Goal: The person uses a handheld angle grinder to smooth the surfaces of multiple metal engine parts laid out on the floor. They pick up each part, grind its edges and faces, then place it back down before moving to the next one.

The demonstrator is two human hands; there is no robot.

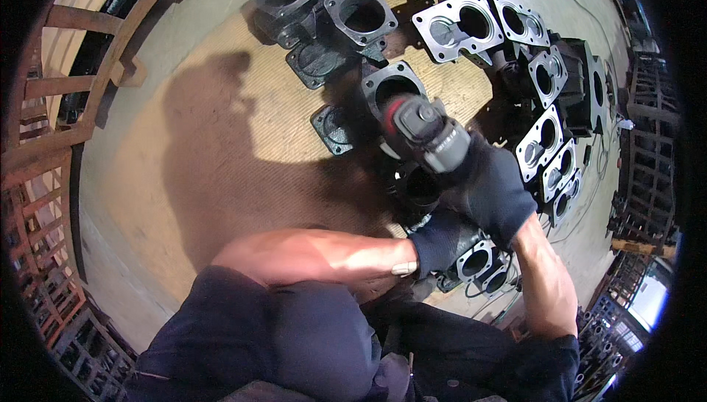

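My right hand (495, 192), in a dark glove, is closed around the body of a grey angle grinder (442, 142). The grinder's head is slightly blurred and shows a red patch. It stands over the lower edge of a metal casting (387, 72) with a square flange and a round bore. From the lower left my left forearm reaches across, and my left hand (444, 242), also gloved, is below the right one beside dark castings. Its fingers are hidden, so what it grips cannot be made out.
Dark flanged castings (361, 16) stand on a ribbed tan sheet (228, 129) ahead. Several bright machined castings (458, 28) line the right. A cable (600, 155) runs along the floor there. Rusty metal crates (74, 85) border the left, and racks (652, 137) the far right.
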